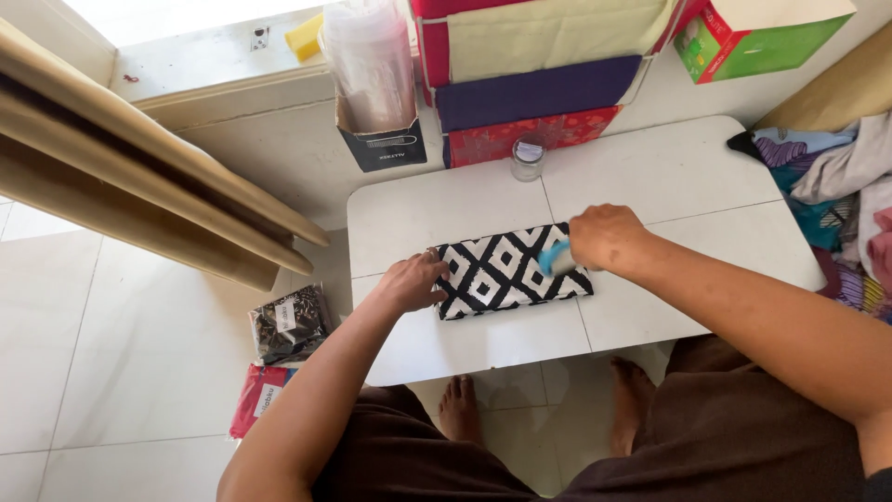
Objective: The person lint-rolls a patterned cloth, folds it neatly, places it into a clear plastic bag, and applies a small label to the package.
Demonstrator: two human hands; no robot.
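A folded black-and-white diamond-patterned cloth (502,271) lies flat on a low white table (650,177). My left hand (411,282) rests flat on the cloth's left edge, pressing it down. My right hand (606,237) is at the cloth's right end, closed around a small light-blue tool (555,257) whose tip touches the fabric. Much of the tool is hidden inside my fist.
A small clear glass jar (528,158) stands at the table's far edge. Behind it hang folded fabrics on a rack (534,93), beside a dark box of plastic bags (376,84). Packaged cloths (288,325) lie on the floor at left; a clothes pile (836,186) sits right.
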